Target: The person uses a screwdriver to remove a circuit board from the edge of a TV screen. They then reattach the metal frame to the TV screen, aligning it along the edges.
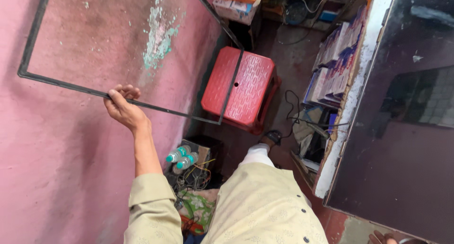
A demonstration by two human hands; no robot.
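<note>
My left hand (122, 107) is raised and closed around the lower bar of a thin black rectangular frame (231, 85). The frame hangs in the air in front of a pink wall (71, 168), its far corner over a red plastic stool (243, 85). Only the fingertips of my right hand (382, 238) show at the bottom edge, beside a large dark flat screen panel (406, 130); whether they touch the panel or hold anything is hidden.
The dark panel lies on a white-edged table (347, 111) at right, with stacked boxes and cables on shelves beneath. On the floor stand two plastic bottles (182, 158) in a box with wires. Cartons (236, 2) sit at the back.
</note>
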